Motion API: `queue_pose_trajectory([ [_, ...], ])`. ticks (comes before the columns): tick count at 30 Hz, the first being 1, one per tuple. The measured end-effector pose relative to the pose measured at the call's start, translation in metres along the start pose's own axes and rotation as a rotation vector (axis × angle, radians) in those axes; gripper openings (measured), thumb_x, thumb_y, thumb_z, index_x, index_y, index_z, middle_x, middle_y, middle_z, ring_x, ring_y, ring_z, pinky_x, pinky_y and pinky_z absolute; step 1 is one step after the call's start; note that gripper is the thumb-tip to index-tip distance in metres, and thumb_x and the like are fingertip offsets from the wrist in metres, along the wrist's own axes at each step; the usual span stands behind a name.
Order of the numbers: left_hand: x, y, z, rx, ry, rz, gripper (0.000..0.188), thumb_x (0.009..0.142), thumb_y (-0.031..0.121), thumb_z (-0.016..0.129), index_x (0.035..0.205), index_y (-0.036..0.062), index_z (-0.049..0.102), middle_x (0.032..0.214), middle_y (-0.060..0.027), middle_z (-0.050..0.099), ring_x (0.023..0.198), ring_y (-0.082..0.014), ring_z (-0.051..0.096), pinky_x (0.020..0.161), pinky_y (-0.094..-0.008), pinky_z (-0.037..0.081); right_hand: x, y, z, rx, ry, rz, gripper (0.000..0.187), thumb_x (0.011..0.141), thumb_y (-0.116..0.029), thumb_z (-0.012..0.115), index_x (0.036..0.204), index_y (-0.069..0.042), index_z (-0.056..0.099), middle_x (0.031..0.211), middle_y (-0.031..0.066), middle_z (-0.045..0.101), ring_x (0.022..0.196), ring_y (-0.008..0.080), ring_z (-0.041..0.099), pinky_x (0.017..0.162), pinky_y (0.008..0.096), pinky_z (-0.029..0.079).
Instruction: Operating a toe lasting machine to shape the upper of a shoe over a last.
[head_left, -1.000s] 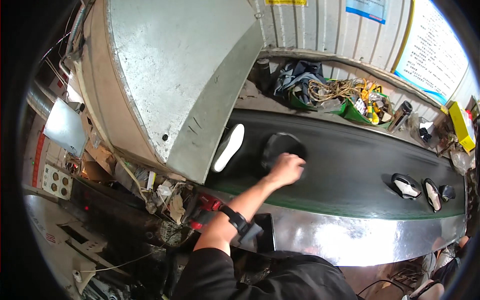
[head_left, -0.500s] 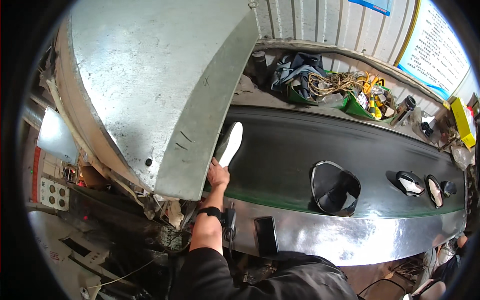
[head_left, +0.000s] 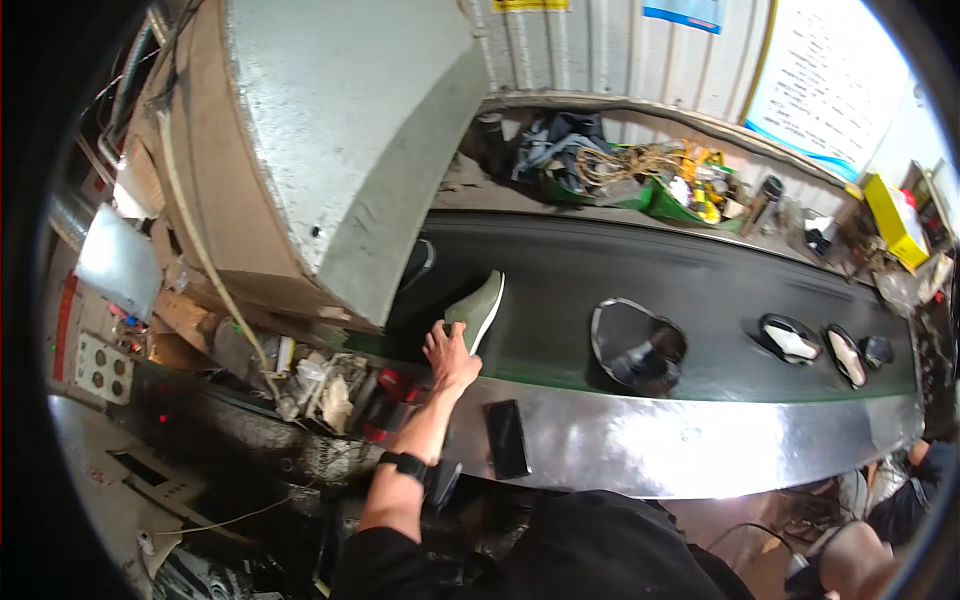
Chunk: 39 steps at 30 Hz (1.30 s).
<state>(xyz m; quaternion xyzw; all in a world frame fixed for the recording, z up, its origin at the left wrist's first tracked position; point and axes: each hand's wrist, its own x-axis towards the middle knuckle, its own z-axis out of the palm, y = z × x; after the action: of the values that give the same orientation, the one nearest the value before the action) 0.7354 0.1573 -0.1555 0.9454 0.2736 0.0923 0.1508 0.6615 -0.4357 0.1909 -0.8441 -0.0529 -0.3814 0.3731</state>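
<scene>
My left hand is closed on the heel end of an olive-green shoe with a white sole. The shoe lies tilted on its side on a black conveyor belt, toe pointing away from me. Just beyond it, a dark rounded item shows partly from under a large grey metal hood. My right hand is out of view.
A black open-topped piece and several dark shoe-like pieces lie on the belt to the right. A phone rests on the shiny metal ledge. Green bins line the far side. Part of another person shows lower right.
My left hand has drawn the shoe out from beside the hood, rightward. It has turned, so its green upper now shows instead of its white sole. The view has shifted too.
</scene>
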Motion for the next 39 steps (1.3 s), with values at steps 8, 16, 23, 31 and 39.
queue_pose_trajectory([
  [8,-0.131,0.129,-0.041,-0.161,0.023,0.911,0.040,0.065,0.009,0.073,0.105,0.0106,0.067,0.130,-0.0193,0.053,0.123,-0.0382,0.049,0.105,-0.0518,0.040,-0.076,0.138,0.263,0.519,-0.905,0.869,0.110,0.095,-0.021,0.072,0.160,-0.014,-0.015,0.136,0.0261,0.056,0.116,0.0308,0.062,0.096,0.0416,0.055],
  [16,-0.255,0.195,0.030,-0.078,-0.060,1.215,0.029,0.087,0.021,0.059,0.116,0.0188,0.065,0.135,-0.0111,0.052,0.134,-0.0263,0.043,0.119,-0.0502,0.030,-0.121,0.194,0.354,0.252,-1.011,1.123,0.127,0.075,-0.024,0.090,0.163,-0.014,-0.001,0.123,0.0256,0.056,0.098,0.0271,0.060,0.073,0.0378,0.053],
  [23,-0.266,0.185,0.033,-0.493,-0.322,1.018,0.035,0.080,0.026,0.076,0.112,0.0114,0.070,0.134,-0.0125,0.057,0.131,-0.0296,0.049,0.110,-0.0501,0.036,-0.119,0.200,0.323,1.380,-0.559,1.664,0.076,0.094,-0.025,0.071,0.154,-0.041,0.027,0.157,0.0094,0.034,0.142,0.0391,0.036,0.106,0.0753,0.026],
  [31,-0.220,0.168,0.018,-1.253,-0.389,-0.178,0.020,0.097,0.019,0.068,0.105,0.0002,0.070,0.110,-0.0125,0.071,0.105,-0.0242,0.067,0.093,-0.0380,0.054,-0.136,0.142,0.234,0.945,-0.892,1.082,0.083,0.098,-0.014,0.067,0.163,-0.028,0.017,0.121,0.0073,0.062,0.102,0.0209,0.067,0.092,0.0451,0.053],
  [39,-0.149,0.133,0.022,-1.565,-0.941,-0.755,0.044,0.095,0.038,0.069,0.118,-0.0004,0.068,0.110,-0.0133,0.073,0.099,-0.0244,0.071,0.090,-0.0405,0.057,-0.234,0.132,0.165,0.183,-1.220,-0.621,0.024,0.088,-0.024,0.072,0.110,-0.015,0.066,0.080,0.0035,0.062,0.077,0.0226,0.066,0.115,0.0549,0.036],
])
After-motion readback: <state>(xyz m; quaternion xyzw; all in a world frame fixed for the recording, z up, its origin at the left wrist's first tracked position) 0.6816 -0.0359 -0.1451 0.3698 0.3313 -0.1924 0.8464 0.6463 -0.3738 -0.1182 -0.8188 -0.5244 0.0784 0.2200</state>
